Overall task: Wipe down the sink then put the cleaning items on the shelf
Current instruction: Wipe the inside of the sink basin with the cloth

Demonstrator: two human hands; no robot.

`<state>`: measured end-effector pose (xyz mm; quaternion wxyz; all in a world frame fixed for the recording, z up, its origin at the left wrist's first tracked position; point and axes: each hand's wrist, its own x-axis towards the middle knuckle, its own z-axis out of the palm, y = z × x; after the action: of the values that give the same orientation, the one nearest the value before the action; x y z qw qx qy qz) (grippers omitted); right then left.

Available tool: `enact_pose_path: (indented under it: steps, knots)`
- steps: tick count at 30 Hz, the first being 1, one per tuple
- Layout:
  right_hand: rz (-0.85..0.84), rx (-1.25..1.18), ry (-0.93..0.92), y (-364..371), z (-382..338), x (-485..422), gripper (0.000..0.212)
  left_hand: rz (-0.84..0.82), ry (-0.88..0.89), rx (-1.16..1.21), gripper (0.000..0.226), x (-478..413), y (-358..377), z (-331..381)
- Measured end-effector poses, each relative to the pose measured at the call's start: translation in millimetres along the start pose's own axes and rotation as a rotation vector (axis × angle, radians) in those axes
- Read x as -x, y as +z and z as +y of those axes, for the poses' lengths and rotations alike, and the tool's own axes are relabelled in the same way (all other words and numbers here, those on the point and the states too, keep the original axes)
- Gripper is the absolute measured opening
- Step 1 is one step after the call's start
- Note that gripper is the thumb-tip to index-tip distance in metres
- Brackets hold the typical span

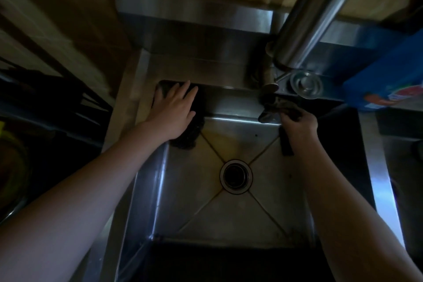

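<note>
A stainless steel sink (201, 210) fills the middle of the head view, with a round drain (235, 176) at its centre. My left hand (174, 112) lies flat, fingers spread, on a dark cloth (190, 135) pressed against the sink's far left corner. My right hand (299, 123) is closed around a crumpled grey rag (272, 107) at the far right edge of the basin, just below the tap base. A dark rectangular item (286, 144) lies against the right wall under my right wrist; I cannot tell what it is.
A thick steel faucet pipe (306, 25) rises at the upper right, with a round metal cap (305, 83) at its foot. A blue packet (389, 80) stands on the right ledge. Dark racks and a yellowish bowl (9, 167) sit left of the sink.
</note>
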<state>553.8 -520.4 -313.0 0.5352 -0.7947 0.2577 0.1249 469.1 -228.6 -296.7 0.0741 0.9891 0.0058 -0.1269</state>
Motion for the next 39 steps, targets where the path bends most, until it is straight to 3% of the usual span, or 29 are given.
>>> enact_pose_path:
  steps: [3,7,11,16,21,27,31,34,39]
  knots:
    - [0.038,0.138,-0.139,-13.0,4.5,2.3,0.025,-0.008,-0.006,-0.045,0.065,-12.6,-0.6,7.3]
    - [-0.032,0.266,-0.263,-5.1,-0.3,11.2,0.019,-0.008,-0.033,-0.087,0.064,-21.2,-2.5,10.8]
    - [-0.118,-0.034,-0.141,32.4,-18.1,20.4,0.025,-0.014,-0.039,-0.013,0.06,-23.0,-4.2,10.5]
    - [-0.227,0.024,-0.182,89.0,-21.1,50.1,0.03,-0.038,-0.007,0.048,0.069,-27.4,-9.5,2.8]
    - [-0.339,0.067,-0.131,118.1,-32.8,63.5,0.035,-0.046,-0.03,-0.035,0.072,-28.1,-13.6,6.3]
    - [-0.307,0.126,-0.219,70.1,-21.1,43.3,0.024,-0.077,-0.054,-0.058,0.074,-29.5,-17.1,9.8]
    - [-0.195,0.121,-0.045,27.8,-15.9,8.8,0.031,-0.076,-0.071,-0.021,0.074,-28.8,-15.4,10.3]
    - [-0.078,0.172,-0.115,-6.2,-9.0,-10.0,0.033,-0.07,-0.082,0.004,0.074,-29.1,-13.1,12.1]
    - [-0.082,0.171,-0.249,-54.7,1.9,-11.5,0.022,-0.069,-0.088,-0.003,0.074,-30.6,-14.5,11.4]
